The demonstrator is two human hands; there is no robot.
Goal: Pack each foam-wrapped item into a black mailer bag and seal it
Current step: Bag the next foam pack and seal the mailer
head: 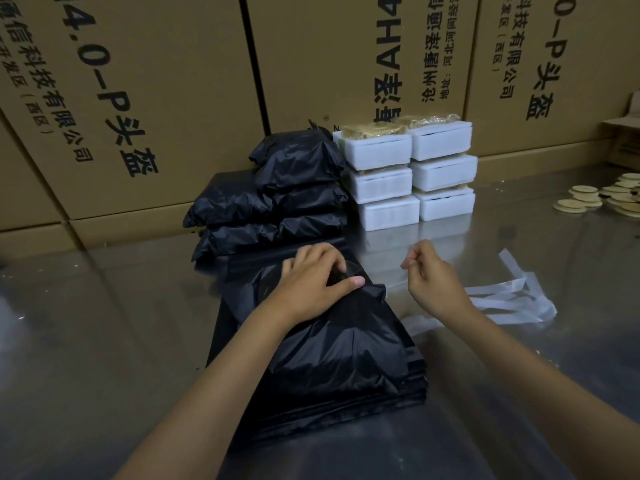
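Here, black mailer bag (332, 348) under the pressing, gripping left hand (311, 282); right hand (433, 275) just beside, clenched, apparently empty.

Both my forearms were bare right up to the bottom edge of the view, with no sleeve or cuff over them. My left hand (313, 277) and right hand (433, 277) were bare as well, ungloved. My fingers (349, 281) were slim, the nails short and plain. My wrists were narrow, and my forearms widened steadily toward the elbows.
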